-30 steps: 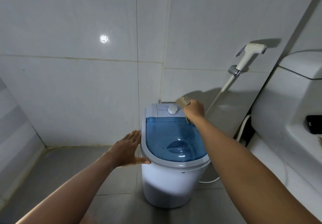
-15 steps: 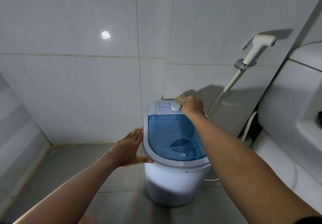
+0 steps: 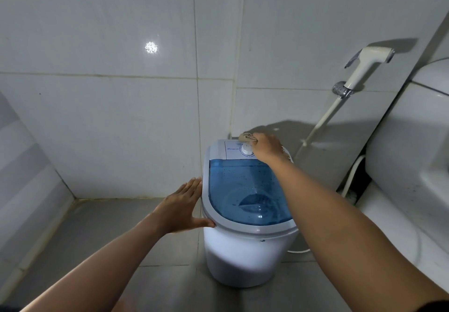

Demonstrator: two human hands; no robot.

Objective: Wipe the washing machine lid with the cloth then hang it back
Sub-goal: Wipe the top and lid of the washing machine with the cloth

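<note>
A small white washing machine [image 3: 243,255] stands on the floor, topped by a translucent blue lid [image 3: 243,185] speckled with dark spots. My right hand [image 3: 266,147] grips a beige cloth [image 3: 246,137] and presses it on the white control panel at the machine's back, beside the round dial [image 3: 246,151]. A bit of the cloth also shows past my wrist on the right. My left hand [image 3: 182,206] lies flat with straight fingers against the machine's left rim, thumb on the front edge.
Tiled walls meet in a corner right behind the machine. A bidet sprayer [image 3: 364,67] hangs on the wall at right with its hose [image 3: 320,124] running down. A white toilet tank [image 3: 410,153] and bowl fill the right side. Grey floor tiles [image 3: 109,236] lie to the left.
My right hand with the cloth has moved from the lid's back right corner up onto the control panel near the dial. My left hand has stayed on the left rim.
</note>
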